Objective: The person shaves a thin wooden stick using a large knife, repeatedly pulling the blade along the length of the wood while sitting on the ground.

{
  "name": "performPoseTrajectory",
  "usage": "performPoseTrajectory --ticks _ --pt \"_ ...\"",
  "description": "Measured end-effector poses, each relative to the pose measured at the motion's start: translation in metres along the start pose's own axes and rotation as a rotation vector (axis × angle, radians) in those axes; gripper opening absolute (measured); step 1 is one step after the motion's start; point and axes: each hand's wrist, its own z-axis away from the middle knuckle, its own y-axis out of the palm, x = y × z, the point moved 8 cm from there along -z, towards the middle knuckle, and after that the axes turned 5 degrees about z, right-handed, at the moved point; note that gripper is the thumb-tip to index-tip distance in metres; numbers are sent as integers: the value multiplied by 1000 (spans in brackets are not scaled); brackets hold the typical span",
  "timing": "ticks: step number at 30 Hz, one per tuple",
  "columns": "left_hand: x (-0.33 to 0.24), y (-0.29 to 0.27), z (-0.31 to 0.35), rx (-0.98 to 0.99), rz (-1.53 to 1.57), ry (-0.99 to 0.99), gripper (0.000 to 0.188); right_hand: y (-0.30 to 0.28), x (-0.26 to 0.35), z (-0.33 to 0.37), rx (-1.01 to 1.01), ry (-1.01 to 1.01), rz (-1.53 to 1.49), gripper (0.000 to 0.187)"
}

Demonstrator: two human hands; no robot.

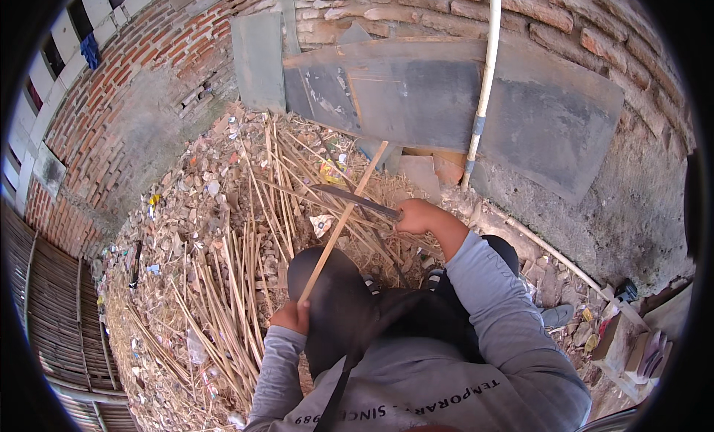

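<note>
My left hand (291,316) is closed round the lower end of a flat bamboo strip (343,218), which slants up and away to the right past my knee. In my right hand (418,217) is the handle of a long dark-bladed machete (355,198). Its blade points left and crosses the strip a little above the middle; whether the two touch I cannot tell. Several more bamboo strips (279,187) lie in a heap beyond the blade. Another pile of split bamboo (227,305) is spread on the ground left of my knee.
Rubble and litter (186,201) cover the ground. Large grey panels (416,97) lean on the brick wall (431,12) ahead, with a white pipe (487,68) upright before them. At far left is a slatted bamboo panel (63,305). A wooden box (621,350) stands at right.
</note>
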Motion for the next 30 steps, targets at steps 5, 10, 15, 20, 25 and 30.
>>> performPoseTrajectory --ticks 5,10,15,20,25,30 --pt "5 1 -2 22 -21 -21 50 6 24 9 34 -43 69 42" --pt "3 -2 3 32 30 -46 51 11 68 27 188 -220 62 42" --pt "2 -1 1 6 51 -24 50 -2 7 7 49 -15 29 41" --pt "6 -2 2 14 50 -46 50 -2 14 9 -17 -45 43 42" --pt "11 5 0 6 55 -30 50 20 51 23 194 -183 21 42" --pt "6 0 0 -6 52 -22 53 11 28 12 130 -143 -4 46"
